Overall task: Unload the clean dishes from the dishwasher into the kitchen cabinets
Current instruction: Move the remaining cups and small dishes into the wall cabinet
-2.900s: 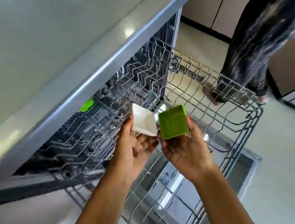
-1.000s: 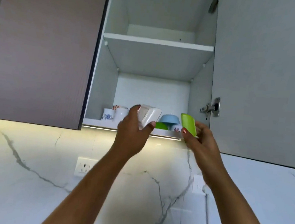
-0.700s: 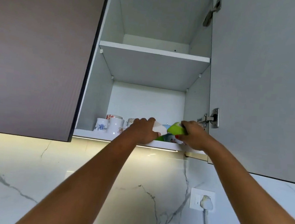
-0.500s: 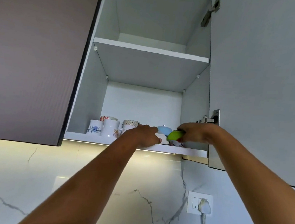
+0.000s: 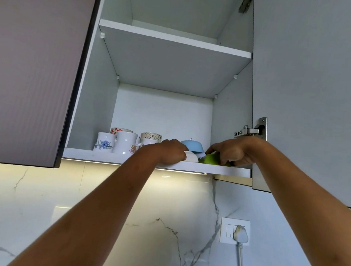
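On bottom shelf (image 5: 96,155): mugs (image 5: 125,143), blue bowl (image 5: 192,145).

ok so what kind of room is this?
Most likely a home kitchen: an open wall cabinet with mugs on its bottom shelf, a marble-look backsplash lit from under the cabinet, and a wall socket.

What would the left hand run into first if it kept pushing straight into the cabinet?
Probably the blue bowl, just beyond the left hand and the white dish under it on the bottom shelf. Depth is unclear from below.
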